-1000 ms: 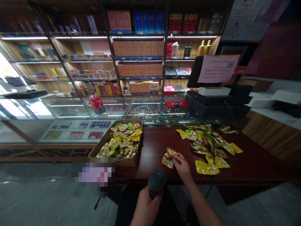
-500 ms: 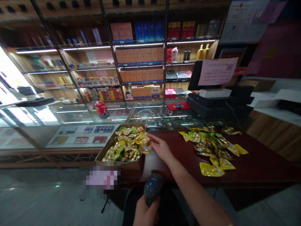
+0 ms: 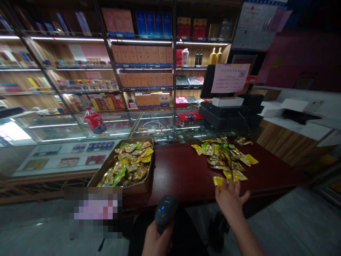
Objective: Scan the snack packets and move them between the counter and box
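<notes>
My left hand (image 3: 156, 240) grips a dark handheld barcode scanner (image 3: 165, 212) with a small blue light, low in front of me. My right hand (image 3: 230, 200) reaches with spread fingers over the near edge of a pile of yellow and green snack packets (image 3: 223, 156) lying on a dark red table (image 3: 181, 170). Its fingertips touch the nearest yellow packet (image 3: 218, 181). To the left, on the table's corner, an open cardboard box (image 3: 145, 186) is full of gold and green packets (image 3: 128, 165).
A glass display counter (image 3: 80, 128) runs behind the table, with a red bottle (image 3: 93, 121), a white cable and a mouse on a red pad on top. A black register with a paper sign (image 3: 230, 106) stands at the right. Shelves of boxed goods fill the back wall.
My right hand dropped its packets into the cardboard box, then swung right to the loose pile. The scanner stayed in my left hand. My view shifted slightly.
</notes>
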`<state>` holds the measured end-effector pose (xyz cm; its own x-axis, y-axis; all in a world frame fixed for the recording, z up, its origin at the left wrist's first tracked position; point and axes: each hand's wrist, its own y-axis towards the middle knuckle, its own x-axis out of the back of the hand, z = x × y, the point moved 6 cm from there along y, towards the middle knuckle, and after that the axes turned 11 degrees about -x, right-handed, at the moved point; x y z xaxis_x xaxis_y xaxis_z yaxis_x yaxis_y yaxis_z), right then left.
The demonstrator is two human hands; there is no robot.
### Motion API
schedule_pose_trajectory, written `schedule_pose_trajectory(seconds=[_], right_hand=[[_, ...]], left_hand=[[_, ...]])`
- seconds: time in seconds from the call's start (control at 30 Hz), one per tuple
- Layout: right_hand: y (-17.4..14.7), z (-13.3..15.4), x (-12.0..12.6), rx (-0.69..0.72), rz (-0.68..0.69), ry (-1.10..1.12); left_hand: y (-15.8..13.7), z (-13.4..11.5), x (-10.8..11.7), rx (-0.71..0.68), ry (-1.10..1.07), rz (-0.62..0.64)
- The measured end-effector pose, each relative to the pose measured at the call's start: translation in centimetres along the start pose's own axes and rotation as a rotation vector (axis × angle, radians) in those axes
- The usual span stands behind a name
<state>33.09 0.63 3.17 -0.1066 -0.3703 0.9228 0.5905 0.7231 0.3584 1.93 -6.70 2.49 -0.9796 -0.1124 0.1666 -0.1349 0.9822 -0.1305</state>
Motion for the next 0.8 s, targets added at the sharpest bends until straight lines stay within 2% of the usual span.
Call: schedule_pose_trajectory(seconds=[0.07, 0.17, 0.33, 0.53, 0.63, 0.8], right_hand=[[-0.9, 1.0, -0.7, 0.093, 0.015, -0.026], [-1.7, 4.4, -1.6, 0.223, 0.100, 0.066], [-1.9, 7.3, -3.6, 0.179, 0.201, 0.336], [-2.3, 6.9, -4.9, 0.172, 0.201, 0.878], [-2.6, 6.0, -5.3, 0.141, 0.208, 1.004], [-2.9, 5.3, -5.7, 0.052, 0.331, 1.184]], left_hand=[[0.0, -0.7, -1.0, -0.031, -0.004, 0.033], [-0.2, -1.5, -1.9, -0.061, -0.004, 0.065], [-0.8, -1.5, -1.1, -0.050, 0.006, 0.079], [-1.0, -2.0, 0.2, -0.048, -0.007, 0.064], [-0.9, -2.9, -0.1, -0.049, -0.063, 0.092], [-0.8, -4.1, -0.9, -0.030, -0.079, 0.138]])
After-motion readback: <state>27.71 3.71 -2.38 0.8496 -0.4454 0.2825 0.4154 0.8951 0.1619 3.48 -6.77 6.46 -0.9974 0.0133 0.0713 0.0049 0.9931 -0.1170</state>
